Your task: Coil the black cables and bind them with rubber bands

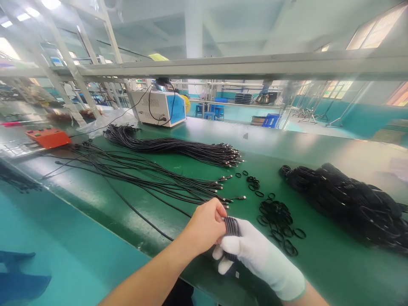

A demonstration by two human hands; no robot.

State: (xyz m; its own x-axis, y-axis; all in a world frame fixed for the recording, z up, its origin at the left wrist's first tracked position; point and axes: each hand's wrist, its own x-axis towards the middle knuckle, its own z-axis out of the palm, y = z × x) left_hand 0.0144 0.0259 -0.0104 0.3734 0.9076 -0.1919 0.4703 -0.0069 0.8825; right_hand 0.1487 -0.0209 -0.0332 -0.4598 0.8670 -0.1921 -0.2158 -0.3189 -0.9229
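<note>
Across the green surface [216,131] lie a loose spread of black cables [153,180], a long cable bundle [172,146] behind it and, at the right, a dark heap of coiled cables [344,204]. Near the front edge — left of that heap — the gloved right hand [250,244] wraps around a coiled black cable [232,227], which the bare left hand [208,224] also grips, with small black rings [277,212] lying just beyond.

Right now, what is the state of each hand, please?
Left hand: bare, closed, touching the coiled black cable; whether it grips cannot be told.
Right hand: gloved, closed, holding the coiled black cable.
</note>
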